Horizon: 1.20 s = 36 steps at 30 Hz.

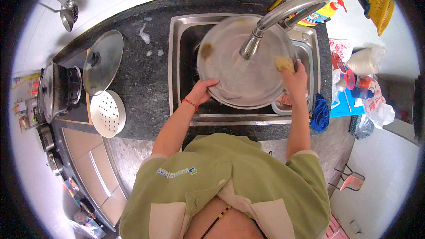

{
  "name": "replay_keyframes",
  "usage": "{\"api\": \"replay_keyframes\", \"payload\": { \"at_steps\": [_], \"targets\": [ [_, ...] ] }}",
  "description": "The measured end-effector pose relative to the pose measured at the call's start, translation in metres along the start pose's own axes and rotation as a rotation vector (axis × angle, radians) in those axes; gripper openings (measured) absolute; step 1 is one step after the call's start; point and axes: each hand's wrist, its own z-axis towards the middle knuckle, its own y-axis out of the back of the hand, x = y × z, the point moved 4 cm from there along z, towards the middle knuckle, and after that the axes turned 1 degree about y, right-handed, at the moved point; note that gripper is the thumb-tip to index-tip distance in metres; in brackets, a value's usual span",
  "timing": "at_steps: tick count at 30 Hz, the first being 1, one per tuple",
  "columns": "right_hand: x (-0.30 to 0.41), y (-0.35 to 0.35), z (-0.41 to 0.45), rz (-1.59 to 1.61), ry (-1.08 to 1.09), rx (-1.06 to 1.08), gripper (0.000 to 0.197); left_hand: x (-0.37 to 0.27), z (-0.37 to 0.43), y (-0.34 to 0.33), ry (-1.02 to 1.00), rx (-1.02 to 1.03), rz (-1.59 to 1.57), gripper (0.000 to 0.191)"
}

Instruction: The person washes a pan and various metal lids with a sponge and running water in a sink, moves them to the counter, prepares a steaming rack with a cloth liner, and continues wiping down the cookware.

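A large round metal pan [229,83], possibly a basin, lies over the sink [177,106] with a brown stain near its left side. My left hand [201,93] grips its lower left rim, the thumb on the inner side. In my right hand [295,81] is a yellow sponge [284,63], held against the pan's right side. Water runs from the curved metal faucet [250,44] into the pan. Partly hidden behind my right wrist, a small container [283,109] with something reddish inside sits in the sink.
Left on the dark countertop [146,83] are soap suds, a glass lid [103,63], a white perforated basket [108,114] and a lidded pot [58,89]. A yellow pump bottle [313,16] stands behind the faucet. A blue cloth [320,113] hangs at the right edge.
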Motion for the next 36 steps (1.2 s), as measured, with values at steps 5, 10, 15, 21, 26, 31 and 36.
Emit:
{"api": "replay_keyframes", "payload": {
  "at_steps": [5,10,15,21,26,31,36],
  "targets": [
    [0.001,0.044,-0.011,-0.256,0.131,-0.129,0.05,0.014,0.02,-0.014,-0.019,-0.047,0.214,0.036],
    [0.024,0.073,-0.028,-0.225,0.103,-0.129,0.047,0.016,0.032,-0.026,-0.067,-0.124,0.38,0.029],
    [0.041,0.124,-0.032,-0.293,0.235,-0.218,0.047,0.004,0.031,-0.015,-0.051,-0.14,0.493,0.03],
    [0.094,0.178,-0.066,-0.5,0.355,-0.171,0.042,-0.018,0.005,-0.019,-0.063,-0.169,0.448,0.027],
    [0.107,0.166,-0.094,-0.488,0.608,-0.024,0.035,-0.013,-0.006,-0.031,0.197,-0.028,-0.002,0.063],
    [0.109,0.116,-0.112,-0.69,1.056,0.185,0.024,-0.006,-0.021,-0.047,0.54,0.011,-0.277,0.084],
    [0.084,0.073,-0.119,-0.298,1.382,0.187,0.023,-0.031,-0.033,-0.031,0.155,0.004,-0.177,0.051]
  ]
}}
